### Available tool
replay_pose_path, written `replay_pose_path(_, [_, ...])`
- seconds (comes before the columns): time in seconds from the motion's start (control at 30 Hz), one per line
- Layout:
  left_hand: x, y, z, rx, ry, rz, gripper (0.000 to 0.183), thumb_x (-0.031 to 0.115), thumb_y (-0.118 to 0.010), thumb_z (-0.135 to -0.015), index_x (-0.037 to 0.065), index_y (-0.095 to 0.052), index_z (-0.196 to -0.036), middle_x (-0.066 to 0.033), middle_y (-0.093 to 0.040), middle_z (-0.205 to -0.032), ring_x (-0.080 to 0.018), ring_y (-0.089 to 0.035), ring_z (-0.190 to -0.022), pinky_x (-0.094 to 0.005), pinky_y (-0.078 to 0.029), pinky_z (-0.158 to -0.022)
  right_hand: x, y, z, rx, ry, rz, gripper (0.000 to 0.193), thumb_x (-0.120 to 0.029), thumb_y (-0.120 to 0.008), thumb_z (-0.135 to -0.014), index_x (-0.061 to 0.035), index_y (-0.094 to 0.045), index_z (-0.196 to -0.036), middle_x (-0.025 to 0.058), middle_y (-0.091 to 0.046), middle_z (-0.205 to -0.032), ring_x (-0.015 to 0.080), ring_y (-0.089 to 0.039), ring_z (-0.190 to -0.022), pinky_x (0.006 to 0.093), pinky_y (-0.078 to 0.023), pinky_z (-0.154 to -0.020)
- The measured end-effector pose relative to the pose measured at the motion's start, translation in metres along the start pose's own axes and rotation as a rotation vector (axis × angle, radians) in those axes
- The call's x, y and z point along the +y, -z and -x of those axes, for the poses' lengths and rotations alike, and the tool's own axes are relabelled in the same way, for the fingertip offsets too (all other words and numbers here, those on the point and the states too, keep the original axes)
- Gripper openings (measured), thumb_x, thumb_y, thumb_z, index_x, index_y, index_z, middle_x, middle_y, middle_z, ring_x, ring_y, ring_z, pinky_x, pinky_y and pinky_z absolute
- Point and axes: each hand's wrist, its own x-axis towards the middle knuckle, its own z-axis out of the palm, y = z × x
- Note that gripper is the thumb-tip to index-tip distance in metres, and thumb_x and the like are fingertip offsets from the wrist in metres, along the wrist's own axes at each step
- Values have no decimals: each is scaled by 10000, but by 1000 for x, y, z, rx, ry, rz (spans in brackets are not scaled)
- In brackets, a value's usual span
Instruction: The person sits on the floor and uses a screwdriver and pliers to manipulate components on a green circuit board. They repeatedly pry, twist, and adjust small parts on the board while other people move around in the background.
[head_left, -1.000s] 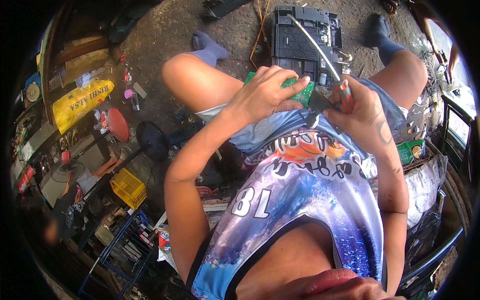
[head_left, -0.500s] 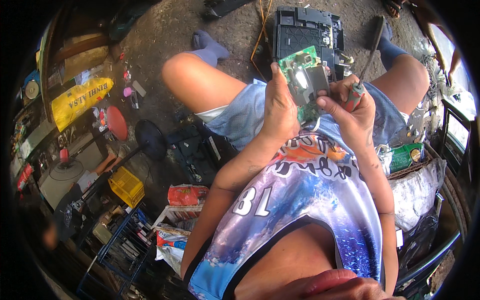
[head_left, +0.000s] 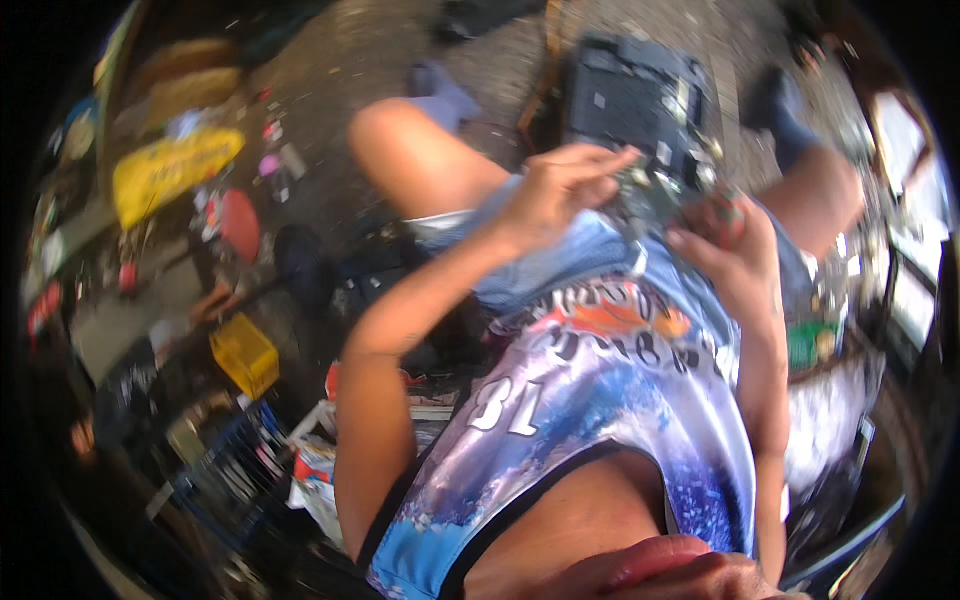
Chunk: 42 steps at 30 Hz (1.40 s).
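My right hand (head_left: 738, 245) is closed around the red and green handle of a screwdriver (head_left: 733, 218); its shaft is lost in the blur. Against the fingers of that hand is a green circuit board (head_left: 640, 205) with a dark metal part, smeared by motion, over my lap. Left of the board my left hand (head_left: 570, 190) is raised, its fingers stretched toward the right and nothing visible in them. Beyond the hands, a black plastic housing (head_left: 635, 100), like part of a printer, lies on the ground between my feet.
On the left are a yellow sack (head_left: 178, 175), a red round disc (head_left: 240, 226) and a yellow crate (head_left: 245, 357). A blue metal rack (head_left: 225, 485) stands at lower left. A green package (head_left: 812, 345) and a whitish sack (head_left: 830, 410) sit beside my right arm.
My left hand has come off the circuit board and moved left. The board has dropped lower and tilted by my right hand, which keeps the screwdriver. The whole view has shifted and blurred.
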Motion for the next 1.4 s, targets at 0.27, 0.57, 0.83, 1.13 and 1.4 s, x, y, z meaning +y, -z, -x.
replay_pose_path(0.27, [28, -71, -30, 468, 627, 791, 672, 598, -341, -1069, 43, -610, -801, -50, -564, -726, -152, -456, -715, -375, -416, -711, 103, 0, -40, 155, 249, -416, 247, 58, -695, -897, -31, -534, -1061, 51, -603, -1034, 142, -590, -985, 303, -493, -917])
replay_pose_path(0.57, [-31, -15, 18, -234, -250, -726, 596, 611, -566, -926, 139, -670, -1275, -103, -639, -1075, -279, -584, -1035, -482, -454, -850, 56, 28, -36, -126, -4, -1, 423, 101, -760, -737, -43, -531, -1063, 31, -621, -845, 94, -549, -694, 234, -466, -623])
replay_pose_path(0.83, [7, -32, -9, 145, 414, 295, 619, 553, -456, -1050, 13, -756, -1004, -82, -719, -867, -155, -594, -763, -336, -500, -696, 99, -2, -49, 35, 308, -441, 382, 50, -755, -818, -115, -437, -948, 37, -603, -853, 86, -530, -719, 255, -432, -649])
replay_pose_path(1.13, [-31, -48, -8, 266, -79, -247, 411, 381, -626, -963, 91, -699, -1245, -143, -724, -1002, -307, -694, -910, -424, -516, -751, 46, -2, -17, 102, 0, -292, 293, 18, -787, -785, 4, -635, -1035, 46, -698, -888, 125, -657, -818, 276, -525, -751])
replay_pose_path(1.4, [-17, -39, 15, -484, -243, -643, 508, 485, -610, -943, 141, -659, -1314, -123, -662, -1152, -307, -613, -1068, -436, -477, -882, 33, 38, 12, -97, -47, 528, 320, -175, -833, -804, -33, -577, -934, 58, -640, -731, 130, -647, -667, 335, -527, -611])
